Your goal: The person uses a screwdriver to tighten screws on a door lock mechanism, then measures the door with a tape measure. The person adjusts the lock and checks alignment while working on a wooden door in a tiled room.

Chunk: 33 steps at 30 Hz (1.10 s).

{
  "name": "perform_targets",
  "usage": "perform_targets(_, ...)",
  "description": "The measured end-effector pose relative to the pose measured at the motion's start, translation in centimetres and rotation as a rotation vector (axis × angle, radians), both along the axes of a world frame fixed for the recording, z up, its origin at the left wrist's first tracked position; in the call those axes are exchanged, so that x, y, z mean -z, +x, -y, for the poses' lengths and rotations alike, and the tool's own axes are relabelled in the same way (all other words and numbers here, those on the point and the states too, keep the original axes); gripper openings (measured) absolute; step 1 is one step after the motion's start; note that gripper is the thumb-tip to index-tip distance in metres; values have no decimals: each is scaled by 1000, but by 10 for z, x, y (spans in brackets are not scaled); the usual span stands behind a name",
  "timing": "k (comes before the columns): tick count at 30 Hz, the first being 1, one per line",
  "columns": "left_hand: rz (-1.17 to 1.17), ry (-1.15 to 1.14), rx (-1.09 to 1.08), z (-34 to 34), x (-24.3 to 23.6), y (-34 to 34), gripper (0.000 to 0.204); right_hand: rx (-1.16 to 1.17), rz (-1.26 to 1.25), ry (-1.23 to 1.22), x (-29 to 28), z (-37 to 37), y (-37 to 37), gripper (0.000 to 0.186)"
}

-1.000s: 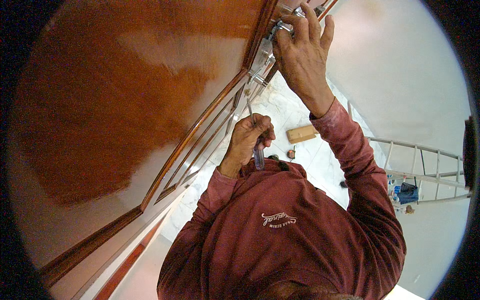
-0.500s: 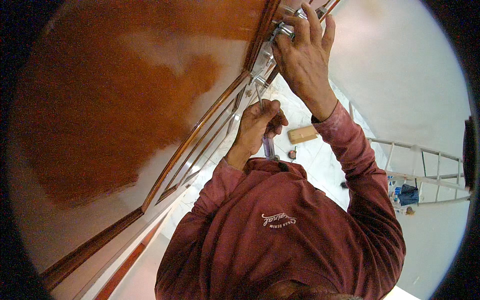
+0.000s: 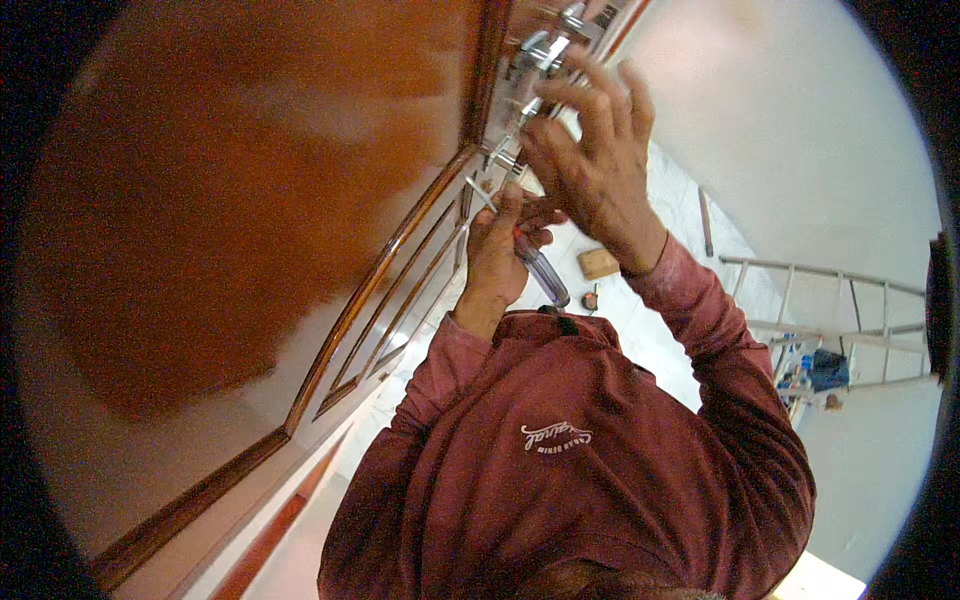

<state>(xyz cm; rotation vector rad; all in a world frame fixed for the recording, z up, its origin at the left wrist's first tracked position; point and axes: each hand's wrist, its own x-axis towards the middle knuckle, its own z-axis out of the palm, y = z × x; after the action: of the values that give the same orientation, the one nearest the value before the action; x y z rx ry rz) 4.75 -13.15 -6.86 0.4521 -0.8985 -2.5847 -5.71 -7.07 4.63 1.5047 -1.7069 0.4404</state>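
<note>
My left hand (image 3: 490, 255) is closed around a screwdriver (image 3: 543, 275) with a clear purple handle. The handle slants down toward my chest, while the metal shaft points up and left, near the chrome fitting (image 3: 507, 157) at the edge of the brown wooden panel. Just above and right of it, my right hand (image 3: 598, 175) is raised with bent fingers apart, slightly smeared by motion. No object shows in it. Its fingertips are close to a row of shiny metal fittings (image 3: 545, 52) on the panel's edge; whether they touch cannot be made out.
The glossy wooden panel (image 3: 260, 200) with dark moulding fills the left side. A pale wall (image 3: 790, 130) stands at right, with a metal ladder (image 3: 850, 270) against it. On the light floor lie a cardboard box (image 3: 598, 263) and a small round dark-and-red item (image 3: 590, 300).
My right hand has come down and away from the upper fittings. The screwdriver has tilted, its tip now left of the lower fitting. The view has shifted slightly.
</note>
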Motion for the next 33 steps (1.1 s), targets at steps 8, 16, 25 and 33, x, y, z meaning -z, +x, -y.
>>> perform_targets(8, 107, 178, 103, -33, 36, -28, 29, 39, 735, 8, 114, -84, 5, 21)
perform_targets(16, 472, 7, 415, -90, 110, -95, 20, 407, 1087, -26, 200, -162, -29, 24)
perform_targets(25, 796, -22, 726, -202, 209, -268, 27, 656, 1304, 3, 294, -285, -176, 16)
perform_targets(33, 1022, 39, 811, -245, 280, -341, 32, 985, 1734, -216, 537, -394, -316, 20)
